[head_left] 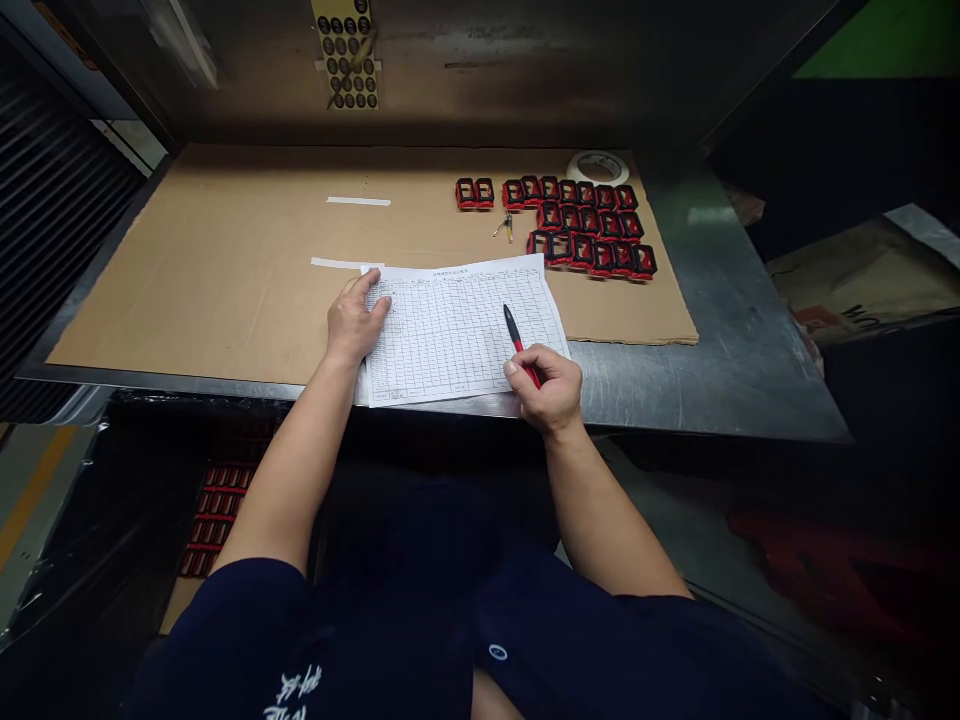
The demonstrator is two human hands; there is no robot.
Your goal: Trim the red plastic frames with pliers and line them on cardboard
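Note:
A printed form sheet [457,330] with a fine table grid lies at the front edge of the workbench, partly on the cardboard. My left hand [355,318] rests at the sheet's left edge, its index finger and thumb apart on the paper near the upper left corner. Closed around a red and black pen [513,328], my right hand [551,385] is at the sheet's lower right. The pen's black end points up and away from me. Whether its lower end touches the paper is hidden by my fingers.
Rows of red and black frame-shaped parts [589,220] sit on the cardboard [202,260] at right, near a tape roll [598,167] and a small metal clip-like item [506,228]. White strips [358,201] lie left. More red parts [217,505] are below the bench. A metal panel [510,80] rises behind.

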